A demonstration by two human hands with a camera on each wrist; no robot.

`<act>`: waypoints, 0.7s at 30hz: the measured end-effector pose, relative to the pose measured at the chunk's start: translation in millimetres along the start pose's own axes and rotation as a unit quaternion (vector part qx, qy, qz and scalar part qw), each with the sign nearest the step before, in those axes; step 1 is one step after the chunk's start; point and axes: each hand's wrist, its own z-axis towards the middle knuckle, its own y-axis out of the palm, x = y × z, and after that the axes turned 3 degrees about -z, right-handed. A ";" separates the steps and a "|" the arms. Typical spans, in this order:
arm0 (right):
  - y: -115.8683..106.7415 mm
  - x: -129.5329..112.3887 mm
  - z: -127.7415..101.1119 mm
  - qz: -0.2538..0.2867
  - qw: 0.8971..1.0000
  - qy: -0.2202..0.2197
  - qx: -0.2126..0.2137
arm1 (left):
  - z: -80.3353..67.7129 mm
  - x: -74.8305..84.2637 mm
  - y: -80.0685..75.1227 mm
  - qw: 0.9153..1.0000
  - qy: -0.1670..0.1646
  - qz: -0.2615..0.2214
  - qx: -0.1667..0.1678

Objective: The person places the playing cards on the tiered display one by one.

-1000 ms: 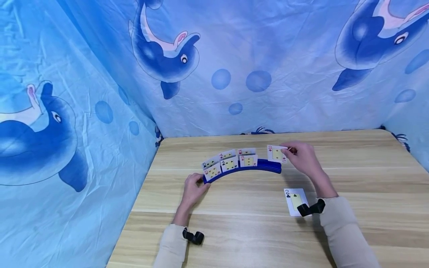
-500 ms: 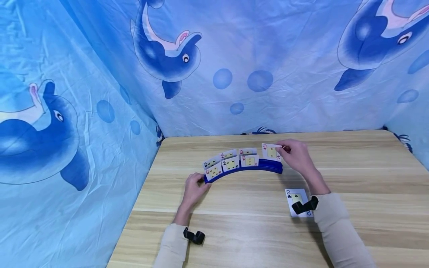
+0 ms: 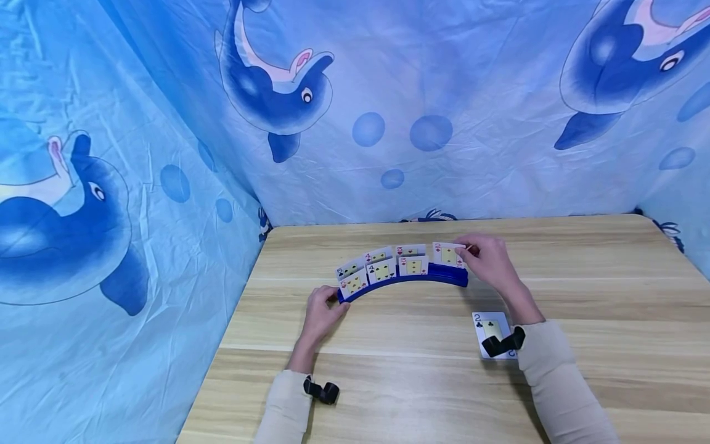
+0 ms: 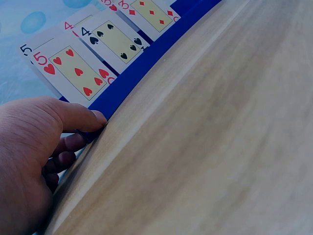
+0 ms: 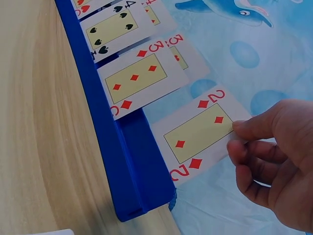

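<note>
A curved blue card holder [image 3: 446, 275] stands on the table with two rows of playing cards. My left hand [image 3: 323, 313] pinches its left end, thumb in front, below the five of hearts [image 4: 73, 71]. The four of spades [image 4: 110, 41] and three of diamonds [image 5: 139, 78] follow along the front row; a black five, a red four and a three of hearts show partly behind them. My right hand [image 3: 490, 262] pinches the two of diamonds [image 5: 198, 134] by its right edge between thumb and fingers. That card's lower edge is at the holder's rear slot, at the right end.
A two of clubs [image 3: 488, 327] lies face up on the wooden table [image 3: 399, 382], partly hidden by the black wrist camera [image 3: 501, 343] on the right arm. Blue cloth with printed dolphins [image 3: 288, 92] hangs behind the table and on its left side.
My right hand has moved left with the two of diamonds, from beyond the holder's right end to its rear slot, then slightly down. My left hand keeps its grip on the holder.
</note>
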 end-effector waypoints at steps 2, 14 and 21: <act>0.1 0.8 -0.9 0.001 1.000 0.006 -0.008 | 0.3 -0.2 -0.1 1.000 0.001 0.000 0.000; -1.5 3.3 -4.0 -0.010 0.999 0.021 -0.025 | 0.9 1.5 -0.7 1.000 0.011 -0.001 0.001; -6.6 6.9 -9.0 0.005 0.998 0.036 -0.053 | 0.9 -0.5 -0.4 1.000 0.011 0.002 0.006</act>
